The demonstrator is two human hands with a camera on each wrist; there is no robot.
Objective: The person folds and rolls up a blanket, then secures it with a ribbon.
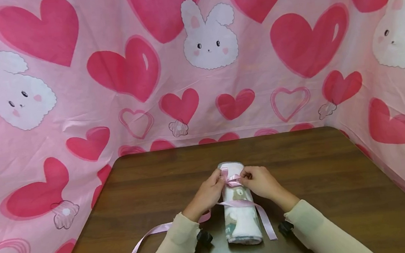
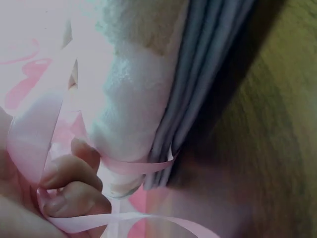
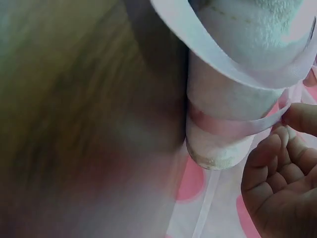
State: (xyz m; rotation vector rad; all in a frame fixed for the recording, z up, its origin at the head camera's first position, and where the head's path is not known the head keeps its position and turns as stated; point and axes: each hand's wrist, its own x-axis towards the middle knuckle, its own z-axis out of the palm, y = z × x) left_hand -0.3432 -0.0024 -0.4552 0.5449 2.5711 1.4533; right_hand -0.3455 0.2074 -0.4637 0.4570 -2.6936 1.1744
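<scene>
A rolled white fleecy cloth (image 1: pixel 241 223) with brown and green print lies lengthwise on the table. Pink satin ribbon (image 1: pixel 234 179) wraps its far part and forms loops on top. My left hand (image 1: pixel 208 191) holds ribbon at the roll's left side; in the left wrist view its curled fingers (image 2: pixel 79 196) have ribbon running through them. On the other side my right hand (image 1: pixel 264 181) pinches the ribbon between thumb and finger, clear in the right wrist view. One ribbon length crosses the roll's middle and hangs down at the right. The knot area is partly hidden by fingers.
A long ribbon tail (image 1: pixel 144 239) trails over the brown wooden table (image 1: pixel 154 170) to the left. Black wrist devices (image 1: pixel 204 237) sit under both sleeves. Pink cloth (image 1: pixel 212 79) with hearts and rabbits hangs behind the table and along its sides.
</scene>
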